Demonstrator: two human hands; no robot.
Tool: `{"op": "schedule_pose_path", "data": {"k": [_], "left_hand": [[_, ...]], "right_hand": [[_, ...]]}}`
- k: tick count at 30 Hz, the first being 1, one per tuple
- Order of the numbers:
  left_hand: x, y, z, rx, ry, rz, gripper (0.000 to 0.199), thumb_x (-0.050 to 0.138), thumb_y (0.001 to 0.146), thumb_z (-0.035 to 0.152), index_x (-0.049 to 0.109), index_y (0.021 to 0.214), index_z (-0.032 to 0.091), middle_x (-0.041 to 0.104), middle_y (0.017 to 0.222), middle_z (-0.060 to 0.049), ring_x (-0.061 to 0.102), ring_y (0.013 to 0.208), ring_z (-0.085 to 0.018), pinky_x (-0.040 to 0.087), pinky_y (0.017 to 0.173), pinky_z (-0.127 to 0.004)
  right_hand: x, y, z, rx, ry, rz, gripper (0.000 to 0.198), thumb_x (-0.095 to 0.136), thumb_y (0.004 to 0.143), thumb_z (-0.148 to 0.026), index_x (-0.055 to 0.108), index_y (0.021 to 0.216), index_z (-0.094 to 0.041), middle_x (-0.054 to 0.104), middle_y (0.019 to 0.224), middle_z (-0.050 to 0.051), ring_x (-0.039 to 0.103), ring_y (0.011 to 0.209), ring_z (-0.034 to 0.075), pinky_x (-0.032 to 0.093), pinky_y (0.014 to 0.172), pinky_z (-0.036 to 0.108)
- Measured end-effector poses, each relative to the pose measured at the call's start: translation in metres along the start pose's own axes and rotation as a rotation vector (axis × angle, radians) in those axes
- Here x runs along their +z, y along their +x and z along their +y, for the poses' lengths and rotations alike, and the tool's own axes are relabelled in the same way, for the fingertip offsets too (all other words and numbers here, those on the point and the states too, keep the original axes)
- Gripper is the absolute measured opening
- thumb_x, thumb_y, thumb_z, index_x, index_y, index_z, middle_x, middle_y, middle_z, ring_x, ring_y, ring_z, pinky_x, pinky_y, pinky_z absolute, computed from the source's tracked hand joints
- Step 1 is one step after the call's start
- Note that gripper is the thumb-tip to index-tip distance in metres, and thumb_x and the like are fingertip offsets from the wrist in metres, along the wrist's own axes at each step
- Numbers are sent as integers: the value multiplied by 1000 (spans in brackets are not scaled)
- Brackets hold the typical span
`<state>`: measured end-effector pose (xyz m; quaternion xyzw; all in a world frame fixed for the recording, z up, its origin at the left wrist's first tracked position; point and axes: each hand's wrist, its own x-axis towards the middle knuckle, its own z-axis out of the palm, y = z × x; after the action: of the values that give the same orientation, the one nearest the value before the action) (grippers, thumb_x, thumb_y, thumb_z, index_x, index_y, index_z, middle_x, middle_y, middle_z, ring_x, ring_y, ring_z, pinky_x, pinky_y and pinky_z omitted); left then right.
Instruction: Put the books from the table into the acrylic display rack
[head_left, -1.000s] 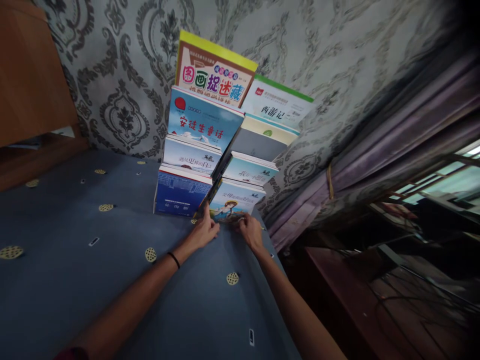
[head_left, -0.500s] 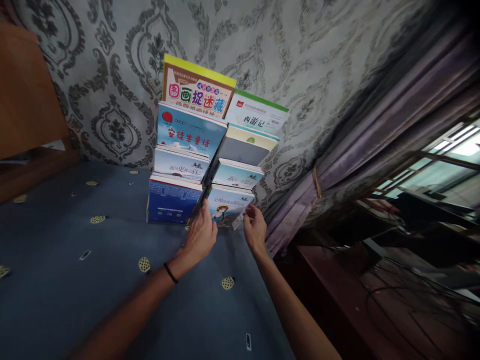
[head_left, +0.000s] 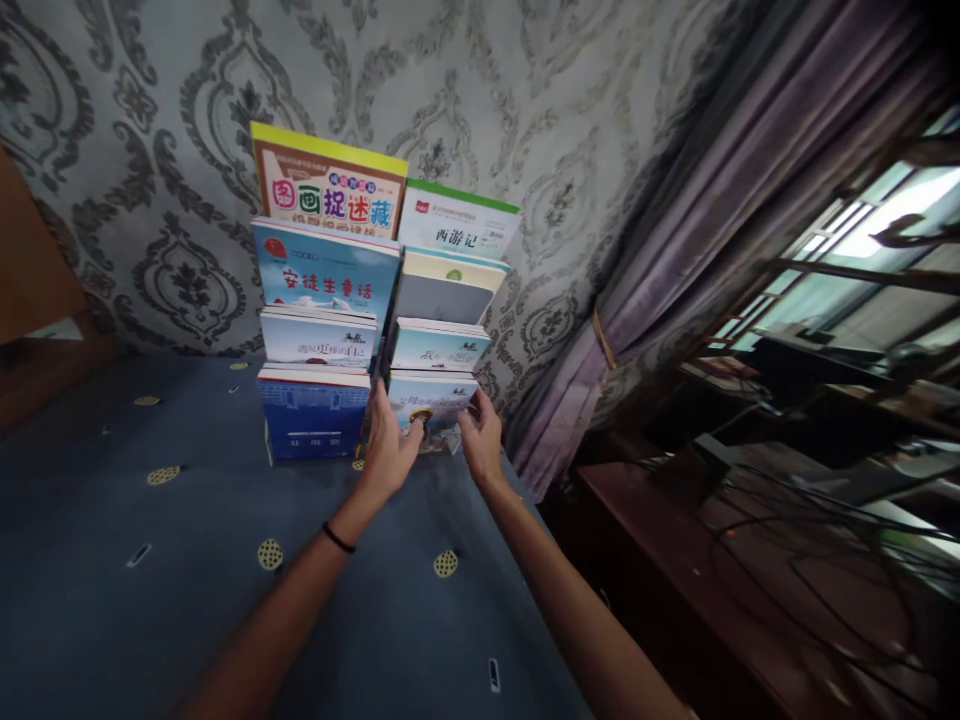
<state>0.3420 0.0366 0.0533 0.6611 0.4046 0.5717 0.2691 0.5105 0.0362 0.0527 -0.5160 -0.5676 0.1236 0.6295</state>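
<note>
Several books stand upright in two columns, one in front of another and stepped up toward the wall. My left hand (head_left: 390, 445), a black band on its wrist, holds the left side of the front right book (head_left: 442, 392), its thumb on the pale cover with a drawn figure. At the opposite edge, my right hand (head_left: 482, 432) grips the same book, thumb in front. To the left stands a dark blue book (head_left: 315, 415), with a pale book (head_left: 319, 340) and a blue book with red characters (head_left: 326, 275) behind it. A light blue book (head_left: 439, 345) is directly behind the held one.
At the back are a yellow-topped book (head_left: 330, 190) and a green-topped book (head_left: 461, 218), before the patterned wall (head_left: 510, 90). A blue patterned cloth (head_left: 202, 600) lies underneath. Right are a tied purple curtain (head_left: 637, 260), a reddish-brown surface (head_left: 652, 540) and tangled cables (head_left: 795, 560).
The view has shifted, so the books appear further left. My left thumb has come across the front of the book, and my right fingers have closed in on its right edge.
</note>
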Motion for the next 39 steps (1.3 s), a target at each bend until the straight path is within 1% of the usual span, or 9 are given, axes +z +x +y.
{"op": "schedule_pose_path", "data": {"k": [4,10,14,17,22,26,29,34,39], "left_hand": [[-1,4,2,9,-40,-42,83,56,88,29,12,158,17,22,164,-17,22,152,-32,19,125,-51],[-2,6,3,27,-32,-31,80,55,88,27,16,157,19,25,163,-15,24,151,-30,20,125,-49],[-5,8,6,16,-29,-52,76,53,89,28,18,156,17,29,162,-16,27,150,-29,22,124,-49],[-7,7,9,6,-25,-69,76,53,90,29,19,156,16,29,162,-17,27,150,-29,22,124,-49],[-6,5,7,1,-13,-69,79,53,90,30,15,157,16,22,165,-17,23,152,-30,21,125,-49],[-4,8,4,-11,-23,-43,85,57,88,30,11,158,16,19,166,-17,19,154,-31,16,126,-51],[-3,13,2,-30,-53,-30,88,60,86,31,12,159,18,24,164,-17,20,154,-31,17,126,-52],[-3,20,2,-69,-120,-63,86,62,86,29,17,158,21,38,158,-14,33,148,-31,26,123,-49],[-2,22,2,-80,-153,-55,85,64,85,29,20,157,23,41,156,-13,37,146,-29,28,122,-47]], "right_hand": [[0,13,-8,110,87,71,65,56,73,-29,57,137,-17,57,144,13,57,125,30,44,109,49],[7,28,-19,207,295,73,58,58,67,-24,64,125,-17,70,127,9,61,117,27,46,106,44],[9,28,-20,223,322,94,57,58,66,-25,65,123,-16,70,125,10,62,116,27,47,103,43],[9,27,-19,236,324,96,59,58,65,-25,64,124,-16,70,126,10,62,116,28,48,103,43],[12,24,-16,201,296,93,61,55,67,-26,63,126,-16,70,126,10,61,116,27,47,102,42],[14,21,-14,156,224,51,60,51,69,-26,62,128,-18,70,124,8,61,117,26,46,103,42],[13,22,-14,142,213,26,61,51,70,-27,61,129,-17,69,126,8,60,117,26,44,106,43],[12,29,-11,192,234,42,60,54,71,-30,62,129,-21,70,124,7,61,118,26,45,107,44],[14,30,-7,225,274,63,59,54,71,-30,62,129,-20,70,125,7,61,120,25,45,107,42]]}}
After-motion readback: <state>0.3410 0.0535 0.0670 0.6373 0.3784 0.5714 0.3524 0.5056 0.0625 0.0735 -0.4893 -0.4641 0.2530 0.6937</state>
